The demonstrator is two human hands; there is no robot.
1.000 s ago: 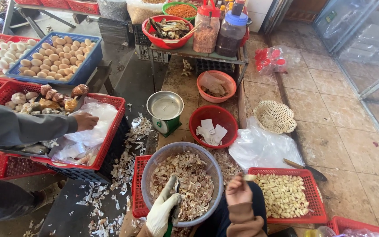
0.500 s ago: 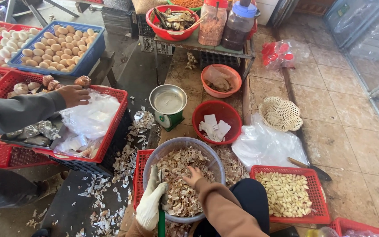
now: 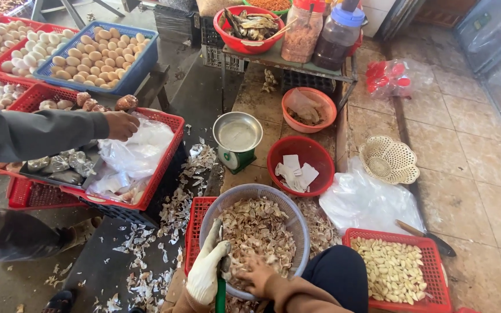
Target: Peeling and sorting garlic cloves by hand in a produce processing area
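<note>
My left hand (image 3: 207, 271) wears a white glove and is closed around a green-handled knife (image 3: 220, 297) at the near edge of a grey bowl (image 3: 300, 215). The bowl is full of garlic cloves and papery skins (image 3: 259, 232). My right hand (image 3: 257, 272) is bare and lies in the garlic just right of the gloved hand, fingers spread on the pile. To my right, a red basket (image 3: 436, 249) holds peeled garlic cloves (image 3: 391, 269).
Another person's grey sleeve (image 3: 30, 132) and hand (image 3: 122, 124) reach over a red crate (image 3: 166, 168) of plastic bags at left. Egg trays (image 3: 97, 52), a scale (image 3: 237, 139), red bowls (image 3: 319, 155), a cream basket (image 3: 388, 161), a plastic sheet (image 3: 366, 203) and a knife (image 3: 424, 236) surround me. Garlic skins litter the floor.
My right hand has come down from beside the red basket into the bowl, next to my gloved left hand. The other person's hand has shifted right along the crate edge.
</note>
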